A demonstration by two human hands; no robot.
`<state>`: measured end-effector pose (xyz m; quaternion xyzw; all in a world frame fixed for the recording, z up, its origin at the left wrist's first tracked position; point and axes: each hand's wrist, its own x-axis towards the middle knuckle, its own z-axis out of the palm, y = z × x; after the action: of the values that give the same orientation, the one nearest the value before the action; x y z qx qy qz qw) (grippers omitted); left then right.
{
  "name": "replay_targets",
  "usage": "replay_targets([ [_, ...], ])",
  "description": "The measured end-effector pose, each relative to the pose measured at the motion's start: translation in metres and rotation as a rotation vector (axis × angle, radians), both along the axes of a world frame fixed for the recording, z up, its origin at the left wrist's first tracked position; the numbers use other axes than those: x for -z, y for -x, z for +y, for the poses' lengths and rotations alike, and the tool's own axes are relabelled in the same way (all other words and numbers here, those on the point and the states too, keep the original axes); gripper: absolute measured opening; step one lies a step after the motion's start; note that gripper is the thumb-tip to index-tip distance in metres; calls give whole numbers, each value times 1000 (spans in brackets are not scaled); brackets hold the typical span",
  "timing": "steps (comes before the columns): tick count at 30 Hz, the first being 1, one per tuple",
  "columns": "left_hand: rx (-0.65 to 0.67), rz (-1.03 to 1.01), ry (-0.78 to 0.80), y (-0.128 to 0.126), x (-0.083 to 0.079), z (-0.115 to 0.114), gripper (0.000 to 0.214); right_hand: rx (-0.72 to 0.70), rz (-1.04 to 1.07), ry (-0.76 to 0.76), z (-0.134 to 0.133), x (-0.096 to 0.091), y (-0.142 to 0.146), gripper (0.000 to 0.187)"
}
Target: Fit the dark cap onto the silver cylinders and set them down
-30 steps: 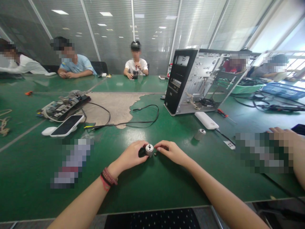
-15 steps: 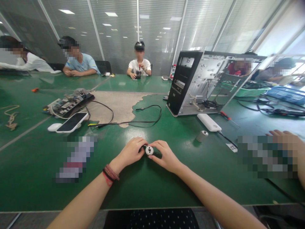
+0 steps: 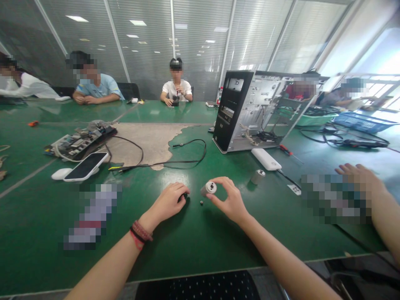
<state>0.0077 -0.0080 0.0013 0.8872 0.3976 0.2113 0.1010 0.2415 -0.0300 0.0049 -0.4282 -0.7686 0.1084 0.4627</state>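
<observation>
My right hand (image 3: pixel 230 201) grips a small silver metal cylinder (image 3: pixel 210 188) between thumb and fingers, its round end with dark holes facing up toward me. Just below the cylinder, a tiny dark round part (image 3: pixel 201 203) rests on the green table. To the left, my left hand (image 3: pixel 170 201) is closed, palm down, around a small dark piece (image 3: pixel 185 196); the fingers cover most of it, so its kind cannot be made out. A second silver cylinder (image 3: pixel 258 177) stands on the table to the right of my right hand.
An open computer case (image 3: pixel 236 110) stands ahead right, near a white power bank (image 3: pixel 266 159) and a screwdriver (image 3: pixel 290 153). A phone (image 3: pixel 86 166), a circuit assembly (image 3: pixel 81 141) and a black cable (image 3: pixel 187 163) lie left. Another person's hand (image 3: pixel 359 177) is at right; people sit around the table.
My hands have moved apart. The cylinder has gone right with my right hand, away from my left hand's dark piece. The tiny dark part now shows on the table between them.
</observation>
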Motion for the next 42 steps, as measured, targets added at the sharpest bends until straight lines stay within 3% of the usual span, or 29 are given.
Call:
replay_targets([
  [5,-3,-30,-7,1,2,1,25,385,17,39,-3,-4,-69,31],
  [8,-9,-35,-13,1,3,0,25,598,-11,82,-5,12,-116,39],
  [12,-9,-45,-15,0,4,0,25,715,21,230,-5,38,-154,45],
  [15,-9,-40,-15,0,4,0,25,709,81,368,-6,48,-163,47],
  [21,-9,-6,-24,0,2,0,23,702,-3,338,-7,53,-165,48],
  [26,-6,18,-27,0,4,0,23,811,-188,46,-9,32,-137,57],
  [27,-8,19,-27,0,4,0,23,788,-210,-15,-10,25,-124,56],
  [29,-12,18,-23,-1,3,0,22,614,-258,-47,-11,12,-92,43],
  [32,-18,24,-13,-2,1,-1,20,180,-410,124,-10,3,-41,22],
  [34,-25,25,-7,-2,0,-2,20,-12,-496,228,-8,5,-14,17],
  [38,-24,14,-1,-1,-2,-1,21,-74,-530,246,-4,20,17,10],
  [42,-21,10,2,-1,-3,-1,19,-101,-479,219,-4,23,14,2],
])
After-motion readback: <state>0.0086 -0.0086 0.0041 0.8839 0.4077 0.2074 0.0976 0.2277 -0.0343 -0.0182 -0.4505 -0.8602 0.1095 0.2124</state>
